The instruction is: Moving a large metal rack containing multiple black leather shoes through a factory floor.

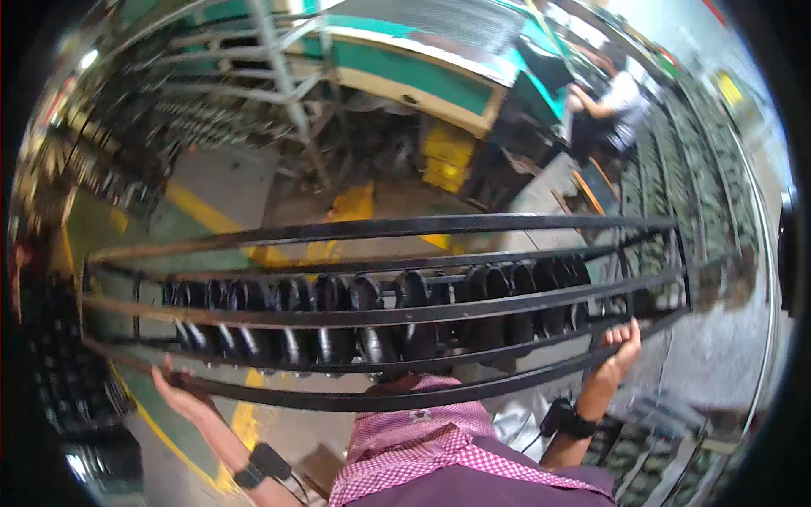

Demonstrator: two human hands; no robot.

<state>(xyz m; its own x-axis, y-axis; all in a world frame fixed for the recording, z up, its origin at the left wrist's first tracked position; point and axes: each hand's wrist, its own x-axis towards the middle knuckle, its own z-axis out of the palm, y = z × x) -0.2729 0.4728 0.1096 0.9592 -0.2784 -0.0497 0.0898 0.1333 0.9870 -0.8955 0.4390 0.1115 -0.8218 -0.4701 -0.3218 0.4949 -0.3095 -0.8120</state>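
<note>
A long black metal rack (pixel 372 318) spans the view in front of my body. Inside it hangs or stands a row of glossy black rounded pieces (pixel 411 291), shaped like shoes; I cannot tell their exact kind. At the rack's lower left bar my left hand (pixel 184 397) grips from beneath, its fingers partly hidden by the bar. My right hand (pixel 621 348) has its fingers curled around the lower bar near the right end. Dark bands circle both wrists.
Beyond the rack stands a green and cream work table (pixel 405 72), with yellow crates (pixel 448 156) below it. A person (pixel 621 101) works at the far right. Shelving (pixel 693 160) with rows of dark items lines the right side. Yellow lines (pixel 198 207) mark the floor.
</note>
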